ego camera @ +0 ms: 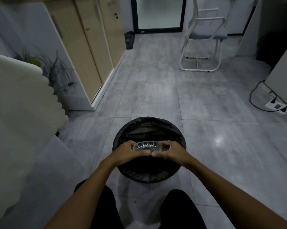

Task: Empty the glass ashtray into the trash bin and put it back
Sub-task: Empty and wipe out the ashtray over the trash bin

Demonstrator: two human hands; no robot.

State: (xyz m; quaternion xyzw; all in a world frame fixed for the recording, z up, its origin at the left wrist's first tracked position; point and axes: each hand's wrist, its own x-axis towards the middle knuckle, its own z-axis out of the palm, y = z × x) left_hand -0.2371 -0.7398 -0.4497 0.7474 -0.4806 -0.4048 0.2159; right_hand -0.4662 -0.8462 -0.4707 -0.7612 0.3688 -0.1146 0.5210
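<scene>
A person holds a glass ashtray [146, 145] in both hands directly over the open mouth of a trash bin [149, 172] standing on a grey tiled floor [156, 96]. The left hand [125, 151] clamps the dish's left side and the right hand [168, 150] its right, thumbs nearly meeting along the near edge and fingers curled round the far rim. The two-handed hold probably reflects the weight and slipperiness of thick moulded glass; keeping it centred over the bin means anything that falls should land inside the liner rather than on the tiles.

The ashtray is clear and heavy-looking, with a scalloped, notched rim that catches the dim light. Whether it is level or already tipping away from the person cannot be told for certain, nor whether any ash remains inside. The bin is round and lined with a glossy black plastic bag [140, 176], its slack gathered in crinkled folds over the rim.

To the left, the pale corner of a desk [15, 96] juts into view, with a spiky green plant [55, 70] and wood-fronted cabinets [90, 47] beyond. A white-framed chair [203, 37] stands at the far side of the room. The emptying step appears to be in hand; returning the ashtray remains to be done.
</scene>
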